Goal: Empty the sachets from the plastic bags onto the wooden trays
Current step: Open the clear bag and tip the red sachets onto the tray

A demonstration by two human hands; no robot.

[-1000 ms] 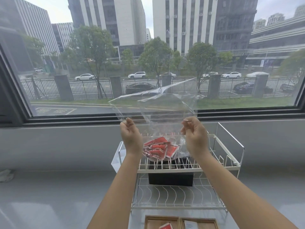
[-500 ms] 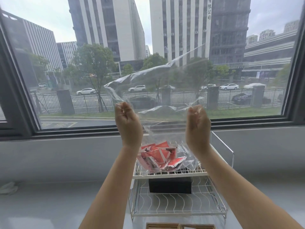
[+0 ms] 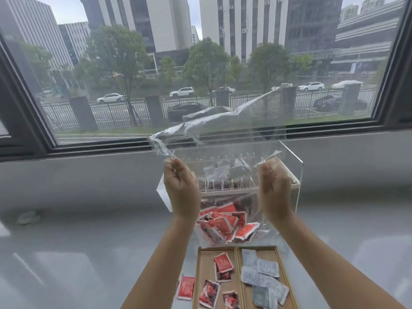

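Trays cut off below; bag edges faint against glass.

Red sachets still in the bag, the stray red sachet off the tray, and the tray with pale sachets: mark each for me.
red sachets in the bag [image 3: 225,224]: head view, middle of the cluster.
stray red sachet [image 3: 186,287]: head view, its centre.
right wooden tray [image 3: 268,255]: head view, bare wood near the far end.

clear plastic bag upside down | red sachets bunched inside | wooden trays below, side by side
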